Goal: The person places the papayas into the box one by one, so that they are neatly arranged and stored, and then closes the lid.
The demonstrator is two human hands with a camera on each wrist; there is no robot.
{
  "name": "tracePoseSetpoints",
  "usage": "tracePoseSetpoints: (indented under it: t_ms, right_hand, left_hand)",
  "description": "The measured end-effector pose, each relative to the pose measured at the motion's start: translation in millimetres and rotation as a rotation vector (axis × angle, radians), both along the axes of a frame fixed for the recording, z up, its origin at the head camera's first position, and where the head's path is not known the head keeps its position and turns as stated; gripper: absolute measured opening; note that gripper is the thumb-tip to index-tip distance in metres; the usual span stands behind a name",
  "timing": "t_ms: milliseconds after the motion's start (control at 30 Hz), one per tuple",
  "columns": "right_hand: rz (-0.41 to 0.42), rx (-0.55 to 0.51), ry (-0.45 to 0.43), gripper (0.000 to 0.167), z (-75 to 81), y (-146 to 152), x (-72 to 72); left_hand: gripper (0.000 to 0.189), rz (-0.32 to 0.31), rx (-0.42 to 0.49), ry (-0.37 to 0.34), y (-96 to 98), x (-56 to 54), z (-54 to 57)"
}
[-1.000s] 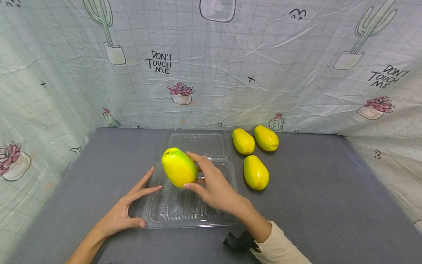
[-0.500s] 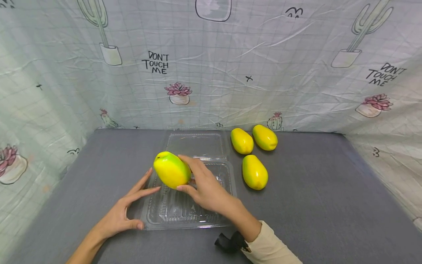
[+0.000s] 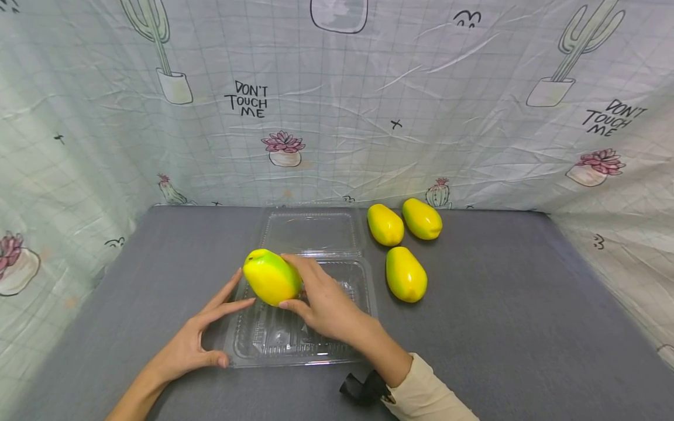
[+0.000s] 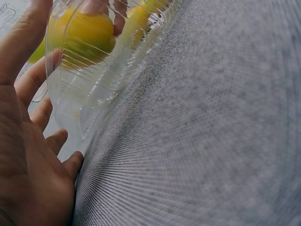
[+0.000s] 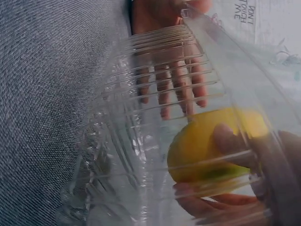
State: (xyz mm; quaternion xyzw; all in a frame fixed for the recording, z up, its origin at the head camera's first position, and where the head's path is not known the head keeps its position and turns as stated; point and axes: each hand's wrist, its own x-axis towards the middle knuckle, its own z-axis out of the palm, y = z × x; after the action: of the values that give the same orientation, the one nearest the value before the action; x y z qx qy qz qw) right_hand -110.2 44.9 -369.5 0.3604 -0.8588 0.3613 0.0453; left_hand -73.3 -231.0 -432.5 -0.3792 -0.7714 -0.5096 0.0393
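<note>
In the head view, my right hand [image 3: 332,310] holds a yellow-green mango [image 3: 271,279] between thumb and fingers. It is over the left part of a clear plastic clamshell box [image 3: 279,336], whose lid [image 3: 310,231] lies folded back behind it. My left hand [image 3: 189,345] is at the box's left edge with its fingers spread and extended. Both wrist views show the mango [image 4: 87,37] through the clear box wall [image 5: 155,141]. Whether the mango touches the box floor is unclear.
Three more mangoes lie right of the box on the grey tabletop [image 3: 500,304]: a near one [image 3: 406,275], a back-left one [image 3: 385,225] and a back-right one [image 3: 422,219]. A printed curtain [image 3: 337,117] hangs behind. A black device [image 3: 363,389] is at the right wrist.
My right hand has carried the mango leftward and slightly down over the box. The left hand keeps its place at the box's edge. The whole head view has shifted slightly.
</note>
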Motion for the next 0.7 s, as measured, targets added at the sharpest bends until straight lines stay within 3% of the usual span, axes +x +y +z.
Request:
tracePoseSetpoints:
  t_ms: [267,700]
  right_hand:
    - [0.004,0.029,0.016,0.076,-6.1,-2.4,-1.1]
    - [-0.004,0.086,-0.038,0.076,-8.4,-3.5,-0.2]
  left_hand:
    - [0.081,-0.011,0.004,0.009,-0.7,-0.6,1.8]
    - [0.078,-0.014,0.009,0.0,0.5,-0.5,1.7]
